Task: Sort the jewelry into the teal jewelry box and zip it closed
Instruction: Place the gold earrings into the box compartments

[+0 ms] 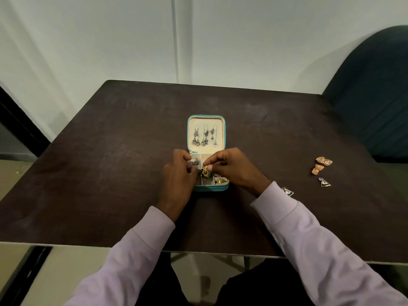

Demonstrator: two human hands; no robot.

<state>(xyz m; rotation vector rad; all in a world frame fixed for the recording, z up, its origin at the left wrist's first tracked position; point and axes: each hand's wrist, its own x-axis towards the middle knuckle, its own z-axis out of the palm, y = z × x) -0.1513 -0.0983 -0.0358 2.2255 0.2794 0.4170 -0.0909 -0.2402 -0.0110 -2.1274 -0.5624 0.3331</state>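
Observation:
The teal jewelry box (pixel 224 138) lies open in the middle of the dark table. Three silver dangling earrings (pixel 205 136) hang in its cream lid. My right hand (pixel 231 167) pinches a gold and black earring (pixel 206 172) over the middle compartments of the tray. My left hand (pixel 177 175) is at the tray's left side, fingers curled and touching the same earring. A silver piece (pixel 195 161) lies in the upper left compartment and a gold piece (pixel 220 181) in the lower right one.
Rose-gold dome earrings (pixel 321 165) and a triangular crystal earring (pixel 325 182) lie at the table's right. Another triangular earring (pixel 288 192) sits beside my right sleeve. A dark chair (pixel 373 96) stands at the back right. A white wall runs behind the table.

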